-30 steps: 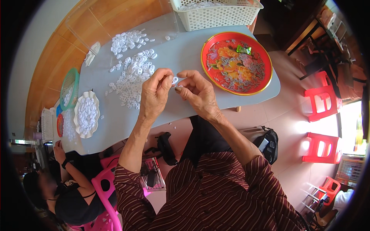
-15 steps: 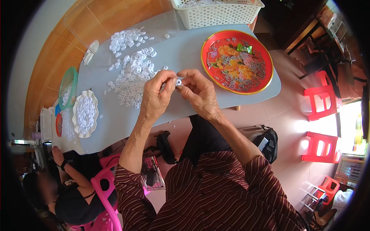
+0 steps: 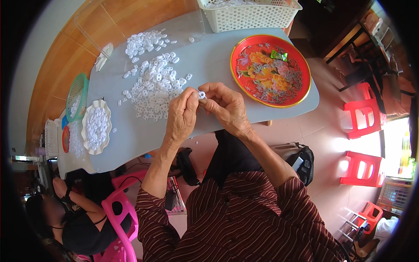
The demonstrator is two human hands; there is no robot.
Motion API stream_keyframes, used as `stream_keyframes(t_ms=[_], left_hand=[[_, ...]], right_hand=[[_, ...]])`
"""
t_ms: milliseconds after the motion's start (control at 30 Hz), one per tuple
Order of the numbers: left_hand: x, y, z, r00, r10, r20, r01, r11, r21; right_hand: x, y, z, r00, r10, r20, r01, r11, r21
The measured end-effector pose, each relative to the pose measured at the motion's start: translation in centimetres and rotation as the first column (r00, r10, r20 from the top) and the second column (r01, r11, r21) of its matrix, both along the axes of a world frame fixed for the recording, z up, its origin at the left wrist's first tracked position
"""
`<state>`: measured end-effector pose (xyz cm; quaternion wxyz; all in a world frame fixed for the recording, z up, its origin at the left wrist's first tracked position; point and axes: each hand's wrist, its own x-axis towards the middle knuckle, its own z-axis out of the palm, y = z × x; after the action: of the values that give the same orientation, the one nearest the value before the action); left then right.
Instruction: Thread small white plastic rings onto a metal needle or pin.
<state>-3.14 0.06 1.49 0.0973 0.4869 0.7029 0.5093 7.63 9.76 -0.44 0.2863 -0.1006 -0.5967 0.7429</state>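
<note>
Over the front of the grey table, my two hands meet at a small white plastic piece [image 3: 202,94] with a round hole. My right hand [image 3: 226,109] grips it between thumb and fingertips. Thumb and fingers of my left hand [image 3: 182,112] are pressed together against its left side; whatever they pinch is hidden. Just beyond lies a heap of similar white plastic pieces [image 3: 157,81], with a second, smaller pile of white pieces [image 3: 144,42] behind. A round red floral tray [image 3: 234,72] with a gold rim sits to the right, scattered with small grey metal pins and a green wrapper.
A white perforated basket [image 3: 251,19] stands at the far edge. Left, a scalloped white dish [image 3: 106,139] holds white pieces beside a green basket [image 3: 77,94]. Another person [image 3: 83,222] sits at lower left by a pink chair [image 3: 124,218]. Red stools [image 3: 364,168] stand right.
My left hand has shifted slightly right and down, its fingers closing more tightly together. My right hand still holds the white piece. The other person's hand has moved down off the table edge.
</note>
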Motion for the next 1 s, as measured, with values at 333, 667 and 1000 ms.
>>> stream_keyframes(t_ms=[333, 667, 1000], left_hand=[[-0.4, -0.7, -0.7, 0.998, -0.010, 0.054, 0.010, 1.000, 0.000], [-0.9, -1.4, -1.0, 0.992, -0.065, 0.111, 0.071, 0.996, -0.051], [-1.3, -1.6, -1.4, 0.976, -0.129, 0.176, 0.136, 0.990, -0.026]], right_hand=[[-0.3, -0.4, -0.8, 1.000, -0.014, 0.022, 0.011, 0.993, 0.114], [0.1, -0.8, -0.1, 0.989, -0.118, 0.089, 0.073, 0.913, 0.402], [-0.1, -0.9, -0.2, 0.991, -0.123, 0.050, 0.088, 0.889, 0.450]])
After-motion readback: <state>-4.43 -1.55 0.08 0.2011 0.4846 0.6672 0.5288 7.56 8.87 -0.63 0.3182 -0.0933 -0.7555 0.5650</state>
